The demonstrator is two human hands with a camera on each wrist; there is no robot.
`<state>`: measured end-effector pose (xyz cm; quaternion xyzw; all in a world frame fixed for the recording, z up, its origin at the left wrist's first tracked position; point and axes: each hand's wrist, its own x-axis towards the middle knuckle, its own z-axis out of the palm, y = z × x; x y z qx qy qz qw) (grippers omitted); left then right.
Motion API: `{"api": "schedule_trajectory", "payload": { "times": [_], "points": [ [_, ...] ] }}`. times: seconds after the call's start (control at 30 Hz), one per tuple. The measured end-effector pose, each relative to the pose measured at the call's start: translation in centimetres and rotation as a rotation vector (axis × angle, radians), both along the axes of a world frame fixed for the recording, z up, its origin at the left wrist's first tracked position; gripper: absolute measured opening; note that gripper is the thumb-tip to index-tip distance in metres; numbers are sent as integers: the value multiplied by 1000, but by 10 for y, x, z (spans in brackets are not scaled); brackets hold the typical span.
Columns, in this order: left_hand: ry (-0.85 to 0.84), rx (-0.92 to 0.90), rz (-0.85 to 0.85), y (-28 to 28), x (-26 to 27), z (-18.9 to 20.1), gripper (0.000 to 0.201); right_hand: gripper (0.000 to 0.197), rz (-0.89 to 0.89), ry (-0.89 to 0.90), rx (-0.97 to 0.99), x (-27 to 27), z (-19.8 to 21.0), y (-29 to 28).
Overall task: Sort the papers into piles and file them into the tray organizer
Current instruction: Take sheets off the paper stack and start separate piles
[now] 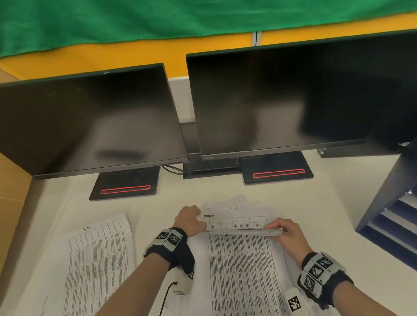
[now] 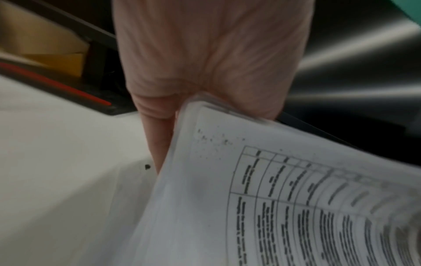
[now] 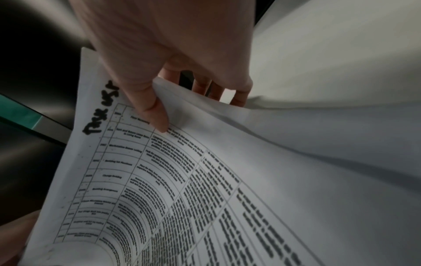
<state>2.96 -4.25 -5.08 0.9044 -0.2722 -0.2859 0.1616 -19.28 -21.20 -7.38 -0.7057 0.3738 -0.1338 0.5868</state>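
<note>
Both hands lift a thin sheaf of papers (image 1: 244,230) off the middle of the white desk (image 1: 332,197): the left hand (image 1: 190,220) pinches its left end, the right hand (image 1: 284,231) its right end, thumb on top. More flat printed table sheets (image 1: 96,268) lie toward the left edge; the dark slatted tray organizer (image 1: 408,211) stands at the right edge

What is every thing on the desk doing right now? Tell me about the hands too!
Left hand: grips the left end of the held papers.
Right hand: pinches their right end.
Held papers: lifted off the desk, bunched together.
Left pile: lying flat, untouched.
Middle pile: flat under the held papers.
Two monitors: screens dark.
Tray organizer: standing at the right; contents unclear.
</note>
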Motion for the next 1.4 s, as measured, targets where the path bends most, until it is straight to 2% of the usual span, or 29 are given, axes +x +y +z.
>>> {"api": "schedule_trajectory", "payload": {
  "times": [0.1, 0.23, 0.3, 0.37, 0.4, 0.47, 0.57, 0.63, 0.7, 0.73, 0.8, 0.83, 0.9, 0.93, 1.03, 1.2, 1.3, 1.4],
  "points": [
    [-28, -13, -28, 1, -4, 2, 42, 21, -2, 3, 11, 1, -3, -1],
    [-73, -170, -32, 5, -10, 6, 17, 21, -26, 26, 1, 1, -7, 0],
    [29, -243, -121, 8, -13, 8, 14, 22, -71, 18, -38, 0, -6, 0],
    [212, -281, -174, 14, -16, 10, 9, 20, -74, -13, -25, -2, -4, -1],
    [290, -291, -161, 16, -17, 12, 8, 20, -57, -37, 8, -1, -2, -2],
    [381, -311, -89, 19, -18, 13, 20, 15, -23, -60, 56, -1, 0, -2],
    [464, -331, 22, 12, -22, 18, 24, 9, -32, -43, 48, 0, -2, -3],
    [495, -321, 41, 4, -24, 21, 33, 11, -47, -38, 49, 1, -1, -3],
    [469, -281, 40, -1, -24, 20, 45, 22, -55, -58, 57, 1, -1, -2],
    [410, -259, 22, -3, -24, 18, 42, 27, -56, -66, 51, 0, 0, -1],
    [235, -216, 16, -7, -22, 16, 15, 35, -61, -78, 9, -1, 1, 0],
    [176, -205, 26, -7, -21, 15, 14, 38, -60, -87, -19, -2, 1, 0],
    [151, -149, 63, -7, -19, 11, 51, 36, -32, -100, -61, -3, 2, 1],
    [158, -125, 79, -8, -19, 10, 61, 33, -2, -102, -75, -3, 2, 1],
    [141, -117, 60, -7, -18, 6, 63, 30, 66, -92, -116, -2, 3, 1],
    [153, -177, 111, -6, -20, 2, 77, 44, 47, -103, -212, -2, 4, 2],
    [175, -160, 113, -5, -19, -1, 81, 36, 66, -93, -194, 0, 5, 3],
    [216, -138, 112, -4, -19, 0, 81, 36, 77, -93, -131, -2, 4, 1]
  ]
}}
